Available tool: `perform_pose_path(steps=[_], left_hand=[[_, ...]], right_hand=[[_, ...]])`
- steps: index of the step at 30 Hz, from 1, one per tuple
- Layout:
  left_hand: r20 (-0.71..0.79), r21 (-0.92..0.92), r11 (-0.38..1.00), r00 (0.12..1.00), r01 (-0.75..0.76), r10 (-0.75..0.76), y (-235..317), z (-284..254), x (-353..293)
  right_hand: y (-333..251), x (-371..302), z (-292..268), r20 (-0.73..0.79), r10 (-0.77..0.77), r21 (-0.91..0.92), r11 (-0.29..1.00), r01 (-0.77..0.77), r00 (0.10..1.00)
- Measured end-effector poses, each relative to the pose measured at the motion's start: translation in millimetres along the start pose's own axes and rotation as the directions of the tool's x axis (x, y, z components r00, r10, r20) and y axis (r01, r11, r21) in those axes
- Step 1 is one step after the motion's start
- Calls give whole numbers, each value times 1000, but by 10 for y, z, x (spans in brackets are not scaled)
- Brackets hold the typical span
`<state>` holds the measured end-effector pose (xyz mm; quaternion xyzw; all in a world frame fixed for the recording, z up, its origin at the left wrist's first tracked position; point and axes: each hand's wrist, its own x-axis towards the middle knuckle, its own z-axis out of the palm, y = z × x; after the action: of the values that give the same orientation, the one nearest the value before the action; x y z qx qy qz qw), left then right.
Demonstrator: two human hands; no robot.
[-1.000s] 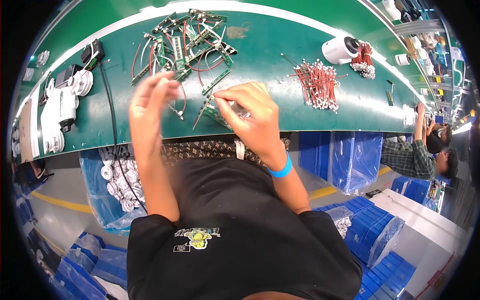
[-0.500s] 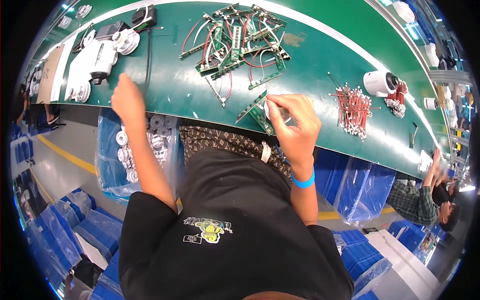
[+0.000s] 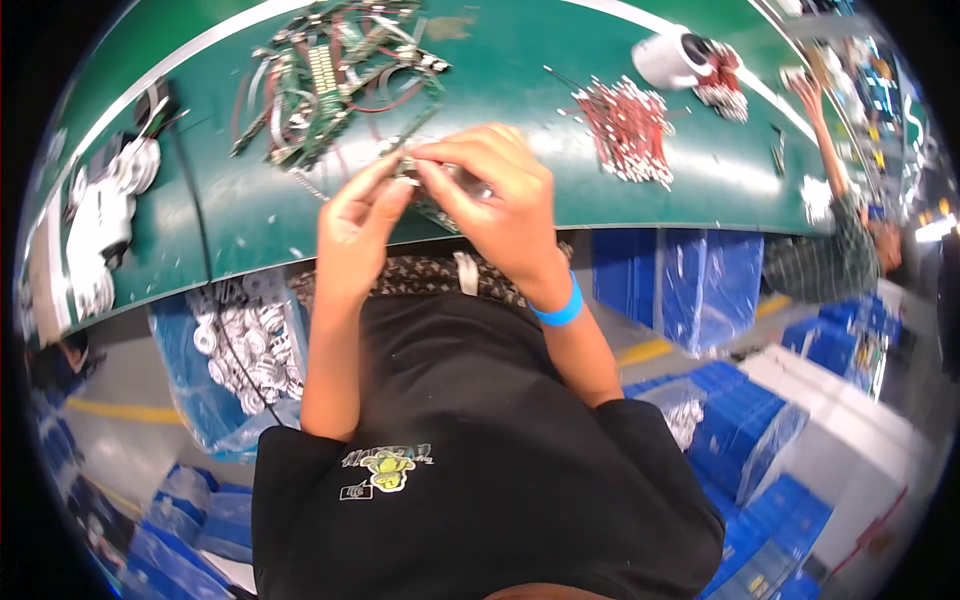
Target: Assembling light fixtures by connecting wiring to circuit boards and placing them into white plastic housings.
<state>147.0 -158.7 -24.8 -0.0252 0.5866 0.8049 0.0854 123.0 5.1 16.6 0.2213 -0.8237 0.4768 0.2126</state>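
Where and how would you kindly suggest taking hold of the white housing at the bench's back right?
I would grip the white housing around its rounded body, coming from the left: it seems to lie on its side, with bundled red wires close beside its dark right end.

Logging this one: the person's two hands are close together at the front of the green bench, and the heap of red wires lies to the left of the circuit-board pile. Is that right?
Not quite: the heap of red wires lies to the right of the circuit-board pile, as the head view shows. The rest stands: left hand and right hand are close together at the front of the green bench.
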Motion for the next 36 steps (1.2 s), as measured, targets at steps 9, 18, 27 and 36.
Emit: perform_pose_path(steps=[9,18,27,36], left_hand=[[-9,-305,951,998,55,-61,62,-17,19],[167,-514,803,953,302,-251,71,22,-78],[259,-590,682,901,432,-347,45,94,-116],[298,-578,691,900,435,-318,111,215,-159]], right_hand=[[-46,-905,-132,-290,533,34,836,-548,795],[-290,-1026,-404,-242,675,457,713,-531,697],[-134,-703,-284,-329,384,308,907,-286,863],[-170,-563,-141,-143,627,713,602,-360,766]])
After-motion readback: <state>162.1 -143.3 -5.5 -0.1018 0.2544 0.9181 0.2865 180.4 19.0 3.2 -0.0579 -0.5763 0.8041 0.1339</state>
